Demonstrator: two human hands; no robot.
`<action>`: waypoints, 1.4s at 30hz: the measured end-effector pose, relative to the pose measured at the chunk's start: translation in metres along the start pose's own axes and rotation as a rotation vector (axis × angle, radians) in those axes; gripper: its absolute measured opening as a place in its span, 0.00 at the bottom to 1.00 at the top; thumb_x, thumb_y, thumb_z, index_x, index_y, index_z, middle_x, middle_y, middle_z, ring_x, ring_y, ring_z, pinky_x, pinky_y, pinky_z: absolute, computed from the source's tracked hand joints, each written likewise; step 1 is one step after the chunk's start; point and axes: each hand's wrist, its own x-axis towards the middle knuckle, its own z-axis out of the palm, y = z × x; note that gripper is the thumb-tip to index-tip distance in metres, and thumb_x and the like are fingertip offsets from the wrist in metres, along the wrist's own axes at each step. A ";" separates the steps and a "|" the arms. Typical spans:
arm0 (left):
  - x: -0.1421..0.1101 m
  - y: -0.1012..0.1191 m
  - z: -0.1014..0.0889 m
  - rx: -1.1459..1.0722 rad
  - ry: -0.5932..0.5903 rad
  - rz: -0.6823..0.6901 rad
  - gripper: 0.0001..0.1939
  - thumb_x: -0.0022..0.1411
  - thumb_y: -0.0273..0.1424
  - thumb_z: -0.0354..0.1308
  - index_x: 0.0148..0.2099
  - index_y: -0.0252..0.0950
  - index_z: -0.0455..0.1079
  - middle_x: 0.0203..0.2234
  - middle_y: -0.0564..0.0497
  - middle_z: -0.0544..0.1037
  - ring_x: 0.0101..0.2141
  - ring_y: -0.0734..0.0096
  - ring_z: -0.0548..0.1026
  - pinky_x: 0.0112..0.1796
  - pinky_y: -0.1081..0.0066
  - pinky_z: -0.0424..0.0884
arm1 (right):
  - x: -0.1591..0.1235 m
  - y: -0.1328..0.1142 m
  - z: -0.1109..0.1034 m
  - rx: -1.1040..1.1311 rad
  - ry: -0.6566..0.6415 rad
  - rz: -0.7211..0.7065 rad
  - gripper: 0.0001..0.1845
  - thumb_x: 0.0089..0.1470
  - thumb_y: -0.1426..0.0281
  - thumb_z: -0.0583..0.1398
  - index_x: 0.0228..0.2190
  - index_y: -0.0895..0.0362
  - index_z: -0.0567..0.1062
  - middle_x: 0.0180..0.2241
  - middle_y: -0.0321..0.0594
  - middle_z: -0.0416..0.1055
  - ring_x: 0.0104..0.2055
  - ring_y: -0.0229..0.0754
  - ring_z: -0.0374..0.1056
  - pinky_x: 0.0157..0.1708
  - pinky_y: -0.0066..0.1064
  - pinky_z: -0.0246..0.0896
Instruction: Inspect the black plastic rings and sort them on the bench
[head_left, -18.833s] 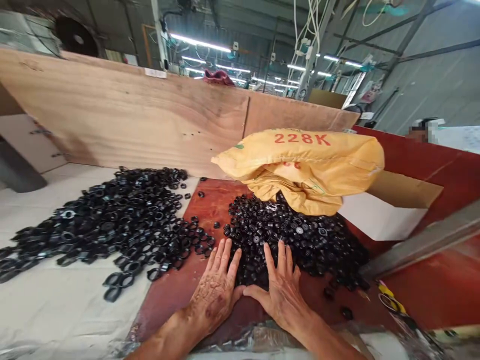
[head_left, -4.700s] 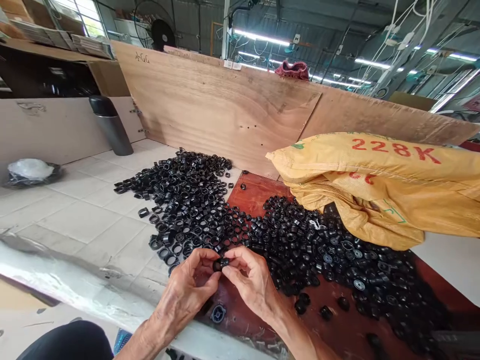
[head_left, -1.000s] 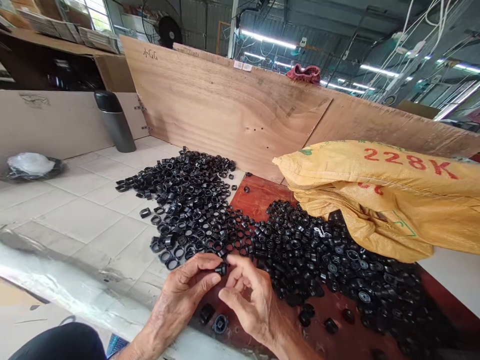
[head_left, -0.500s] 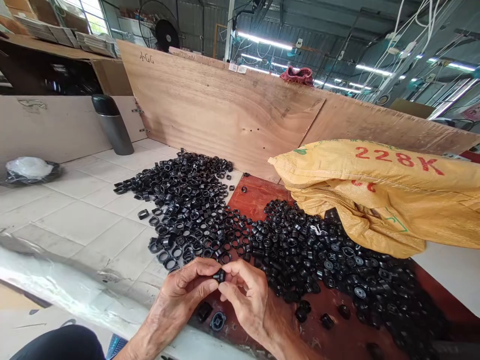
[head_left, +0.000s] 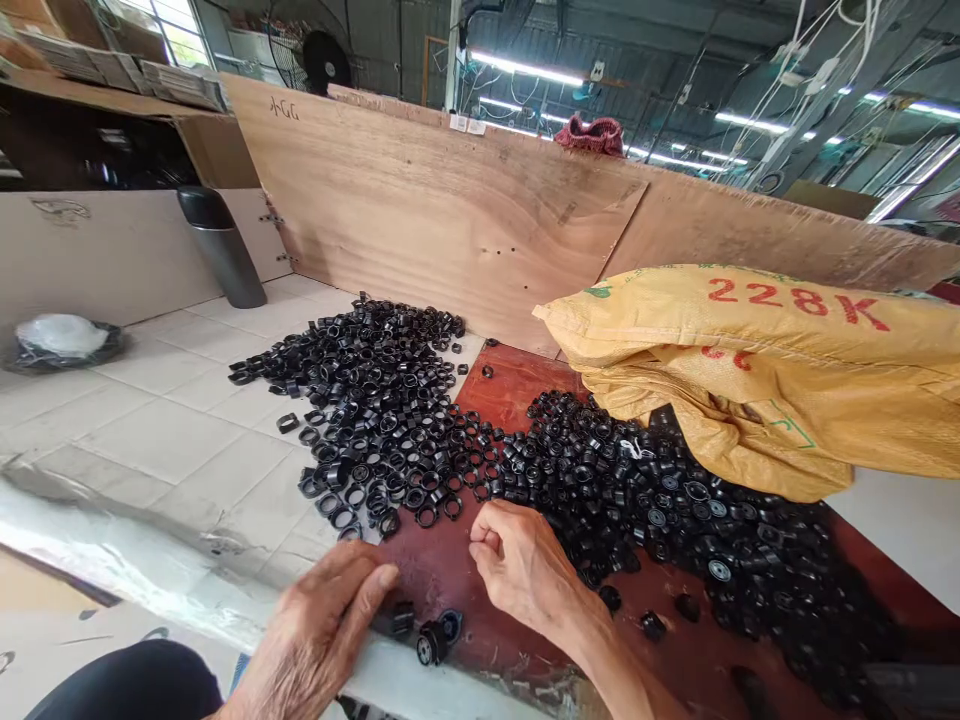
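My left hand [head_left: 322,615] is at the front edge of the worktable, thumb stretched out along loosely bent fingers. Nothing shows in it, though its fingertips are partly hidden. My right hand [head_left: 529,565] hovers over the red-brown board with fingers curled in and thumb close to them; no part is visible in its grip. Between the hands, near the edge, lie a round black part with a grey disc face [head_left: 429,645], a bluish-grey cap [head_left: 451,625] touching or just behind it, and a small black piece [head_left: 403,617]. Beyond are many black plastic rings [head_left: 390,400].
A large heap of black round caps [head_left: 600,490] spreads to the right. Behind it lies a yellow woven sack [head_left: 750,350]. A wooden partition [head_left: 435,210] closes the back. A dark flask [head_left: 225,255] and a bagged white bundle [head_left: 64,340] stand left.
My hands have parted: the left moved left and down, the right moved right. The small black part they held is gone from between them; a disc-faced part now lies by the bluish cap.
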 end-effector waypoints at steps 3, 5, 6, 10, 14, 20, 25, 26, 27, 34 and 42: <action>-0.003 -0.007 -0.002 0.238 0.166 -0.116 0.14 0.69 0.43 0.57 0.31 0.42 0.69 0.25 0.54 0.75 0.26 0.66 0.77 0.28 0.73 0.72 | -0.002 0.006 0.000 -0.118 -0.026 0.024 0.09 0.49 0.81 0.62 0.30 0.55 0.72 0.28 0.34 0.70 0.27 0.38 0.65 0.30 0.27 0.55; -0.005 -0.014 -0.001 0.379 0.165 -0.158 0.13 0.65 0.44 0.61 0.34 0.43 0.68 0.26 0.54 0.75 0.26 0.64 0.78 0.25 0.71 0.70 | -0.003 0.007 0.002 -0.172 -0.039 0.035 0.11 0.48 0.80 0.65 0.32 0.55 0.72 0.31 0.35 0.71 0.29 0.39 0.66 0.31 0.28 0.55; -0.003 -0.017 0.000 0.426 0.151 -0.159 0.12 0.64 0.44 0.61 0.35 0.43 0.68 0.26 0.54 0.76 0.27 0.63 0.78 0.25 0.71 0.70 | -0.002 0.008 0.004 -0.192 -0.041 0.037 0.12 0.47 0.81 0.65 0.33 0.55 0.72 0.33 0.36 0.71 0.30 0.39 0.67 0.31 0.28 0.55; 0.020 -0.021 0.014 0.522 0.089 -0.107 0.10 0.67 0.40 0.58 0.35 0.43 0.64 0.28 0.53 0.74 0.29 0.62 0.78 0.29 0.69 0.71 | 0.005 0.016 0.010 -0.217 0.001 0.056 0.13 0.49 0.84 0.63 0.33 0.55 0.71 0.36 0.38 0.70 0.33 0.40 0.68 0.33 0.29 0.58; 0.051 -0.017 0.029 0.576 -0.006 -0.052 0.09 0.71 0.34 0.53 0.35 0.42 0.62 0.30 0.52 0.74 0.30 0.61 0.78 0.31 0.67 0.72 | 0.012 0.027 0.010 -0.180 0.073 0.070 0.11 0.51 0.82 0.63 0.31 0.56 0.70 0.36 0.39 0.69 0.36 0.42 0.69 0.36 0.30 0.61; 0.051 -0.015 0.037 0.328 0.099 0.001 0.07 0.69 0.37 0.57 0.45 0.40 0.66 0.32 0.52 0.77 0.31 0.63 0.80 0.34 0.68 0.75 | 0.008 0.023 0.012 -0.083 0.124 0.020 0.17 0.51 0.83 0.62 0.42 0.55 0.71 0.40 0.39 0.69 0.38 0.42 0.70 0.39 0.30 0.65; 0.054 -0.014 0.041 0.263 0.006 0.075 0.10 0.70 0.33 0.54 0.49 0.42 0.74 0.34 0.52 0.77 0.31 0.66 0.80 0.33 0.71 0.76 | 0.012 0.021 0.021 -0.082 0.087 -0.011 0.14 0.56 0.81 0.61 0.43 0.56 0.74 0.46 0.44 0.65 0.41 0.42 0.71 0.44 0.31 0.68; 0.055 -0.015 0.042 0.268 0.002 0.077 0.11 0.70 0.33 0.54 0.49 0.41 0.76 0.34 0.51 0.77 0.32 0.66 0.80 0.33 0.71 0.76 | 0.013 0.022 0.023 -0.090 0.090 0.003 0.12 0.56 0.81 0.61 0.41 0.57 0.75 0.45 0.44 0.65 0.40 0.42 0.72 0.43 0.31 0.69; 0.057 -0.017 0.043 0.263 0.012 0.070 0.11 0.70 0.32 0.54 0.49 0.41 0.76 0.34 0.51 0.77 0.32 0.67 0.80 0.33 0.71 0.76 | 0.013 0.024 0.023 -0.098 0.094 0.016 0.11 0.56 0.81 0.61 0.40 0.57 0.74 0.44 0.44 0.65 0.39 0.42 0.72 0.42 0.31 0.69; 0.056 -0.027 0.047 0.276 -0.004 0.034 0.12 0.70 0.36 0.55 0.48 0.41 0.79 0.34 0.51 0.76 0.32 0.67 0.79 0.33 0.70 0.75 | 0.009 0.023 0.022 -0.085 0.125 0.034 0.17 0.49 0.82 0.62 0.41 0.55 0.73 0.39 0.39 0.70 0.36 0.42 0.72 0.38 0.30 0.68; 0.060 -0.011 0.038 0.475 0.114 0.193 0.13 0.70 0.32 0.55 0.48 0.39 0.80 0.37 0.45 0.74 0.37 0.57 0.71 0.37 0.61 0.71 | 0.013 0.021 0.022 0.074 0.243 -0.003 0.13 0.52 0.81 0.59 0.38 0.56 0.76 0.37 0.41 0.72 0.32 0.39 0.70 0.35 0.30 0.66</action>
